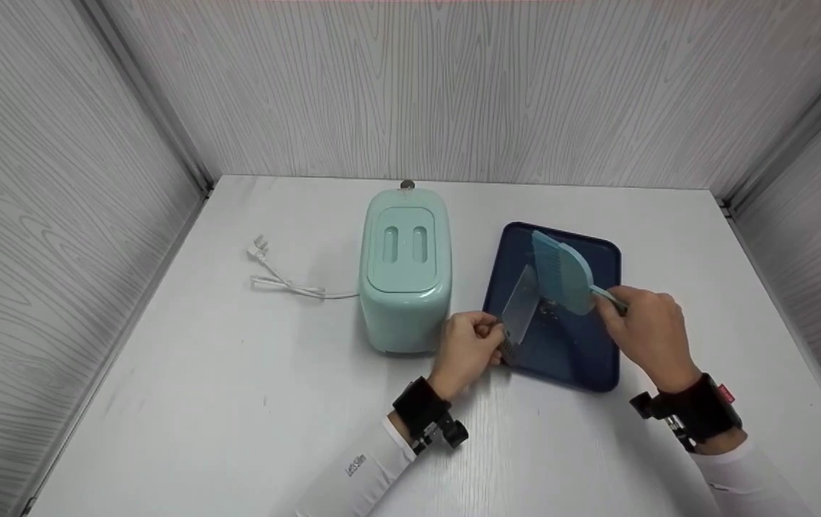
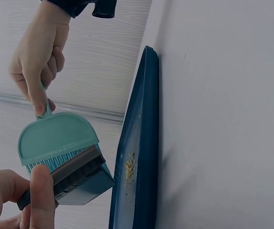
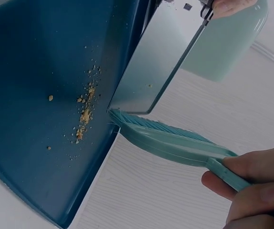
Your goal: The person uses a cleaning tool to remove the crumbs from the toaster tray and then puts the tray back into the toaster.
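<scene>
My left hand (image 1: 466, 348) pinches one end of a thin metal crumb tray (image 1: 521, 305), tilted over the dark blue tray (image 1: 590, 362). A mint-green hand brush (image 1: 569, 276) is gripped by its handle in my right hand (image 1: 648, 332). In the right wrist view, the tip of the brush's bristles (image 3: 151, 125) is at the crumb tray's far end; whether they touch I cannot tell. A small crumb clings to the metal face of the crumb tray (image 3: 168, 52). Yellowish crumbs (image 3: 85, 114) lie in a loose line on the blue tray.
A mint-green toaster (image 1: 406, 316) with a two-slot lid stands left of the blue tray, close to my left hand. Its white cord (image 1: 288, 286) and plug (image 1: 258, 249) lie on the white table (image 1: 187, 402). Grey wood-grain panels (image 1: 439, 93) enclose the table's back and sides.
</scene>
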Tool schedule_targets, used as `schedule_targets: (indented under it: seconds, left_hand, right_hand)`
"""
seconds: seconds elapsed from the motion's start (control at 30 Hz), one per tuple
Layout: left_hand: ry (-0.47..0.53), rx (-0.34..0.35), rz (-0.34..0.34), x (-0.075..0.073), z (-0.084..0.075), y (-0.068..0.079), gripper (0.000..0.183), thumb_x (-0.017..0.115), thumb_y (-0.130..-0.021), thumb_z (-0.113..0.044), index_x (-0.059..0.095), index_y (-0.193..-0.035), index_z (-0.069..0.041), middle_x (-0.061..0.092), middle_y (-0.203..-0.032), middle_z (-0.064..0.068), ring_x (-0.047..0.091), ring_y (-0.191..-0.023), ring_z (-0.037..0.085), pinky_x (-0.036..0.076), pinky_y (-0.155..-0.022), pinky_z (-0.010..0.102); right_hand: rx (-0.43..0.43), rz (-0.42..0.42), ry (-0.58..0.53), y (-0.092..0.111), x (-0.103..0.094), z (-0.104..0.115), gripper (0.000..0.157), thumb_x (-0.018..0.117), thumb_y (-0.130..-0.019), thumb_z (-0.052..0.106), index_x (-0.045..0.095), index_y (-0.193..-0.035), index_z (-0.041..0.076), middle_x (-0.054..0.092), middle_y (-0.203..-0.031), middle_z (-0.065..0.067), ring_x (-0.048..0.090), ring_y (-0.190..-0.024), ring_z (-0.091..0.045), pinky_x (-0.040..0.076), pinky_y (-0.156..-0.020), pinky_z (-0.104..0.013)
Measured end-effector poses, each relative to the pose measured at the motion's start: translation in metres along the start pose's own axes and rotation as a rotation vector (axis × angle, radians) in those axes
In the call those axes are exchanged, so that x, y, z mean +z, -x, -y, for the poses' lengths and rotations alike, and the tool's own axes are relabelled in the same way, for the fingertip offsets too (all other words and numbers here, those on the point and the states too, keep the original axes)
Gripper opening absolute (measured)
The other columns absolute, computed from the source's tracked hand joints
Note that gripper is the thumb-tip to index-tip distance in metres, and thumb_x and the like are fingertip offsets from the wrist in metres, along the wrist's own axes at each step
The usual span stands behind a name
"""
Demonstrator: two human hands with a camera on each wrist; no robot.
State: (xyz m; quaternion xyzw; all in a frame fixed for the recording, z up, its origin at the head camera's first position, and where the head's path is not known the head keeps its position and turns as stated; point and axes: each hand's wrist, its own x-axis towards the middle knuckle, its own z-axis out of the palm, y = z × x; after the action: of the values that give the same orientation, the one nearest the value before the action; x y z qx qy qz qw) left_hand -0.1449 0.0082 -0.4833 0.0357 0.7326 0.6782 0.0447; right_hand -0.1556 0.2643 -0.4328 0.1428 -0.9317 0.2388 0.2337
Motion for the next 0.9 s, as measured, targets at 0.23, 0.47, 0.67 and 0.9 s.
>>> schedule_targets:
  seconds: [0.23, 0.47, 0.67, 0.9]
  left_hand:
    - [0.01, 0.0, 0.001, 0.002, 0.0, 0.0, 0.012, 0.067, -0.095, 0.003, 0.072, -0.104, 0.01, 0.064, -0.075, 0.003, 0.061, -0.051, 0.007, 0.063, -0.051, 0.026]
    - [0.014, 0.012, -0.001, 0.001, -0.001, 0.001, 0.01, 0.066, -0.095, 0.004, 0.072, -0.102, 0.009, 0.064, -0.074, 0.003, 0.061, -0.051, 0.007, 0.062, -0.05, 0.026]
    - [0.006, 0.025, 0.003, 0.002, -0.001, 0.002, 0.01, 0.067, -0.095, 0.004, 0.072, -0.1, 0.009, 0.065, -0.073, 0.004, 0.062, -0.05, 0.007, 0.062, -0.05, 0.027]
    - [0.001, 0.011, 0.015, 0.002, 0.002, 0.0, 0.009, 0.066, -0.095, 0.004, 0.072, -0.099, 0.009, 0.064, -0.073, 0.002, 0.061, -0.05, 0.007, 0.062, -0.05, 0.026]
  right_hand:
    - [-0.012, 0.009, 0.029, 0.002, 0.007, 0.003, 0.017, 0.078, -0.088, 0.003, 0.068, -0.074, 0.002, 0.038, -0.054, 0.005, 0.034, -0.048, -0.012, 0.022, -0.044, -0.024]
    - [-0.042, -0.011, 0.093, 0.002, 0.011, 0.004, 0.022, 0.077, -0.088, 0.004, 0.064, -0.07, 0.003, 0.037, -0.053, 0.004, 0.032, -0.049, -0.014, 0.02, -0.043, -0.025]
    - [-0.059, -0.037, 0.108, 0.001, 0.012, 0.001, 0.027, 0.077, -0.088, 0.004, 0.059, -0.068, 0.005, 0.034, -0.053, 0.004, 0.031, -0.049, -0.015, 0.018, -0.043, -0.025]
    - [-0.042, -0.041, 0.077, 0.0, 0.01, 0.0, 0.031, 0.077, -0.089, 0.003, 0.057, -0.066, 0.007, 0.034, -0.054, 0.005, 0.031, -0.049, -0.014, 0.018, -0.044, -0.025]
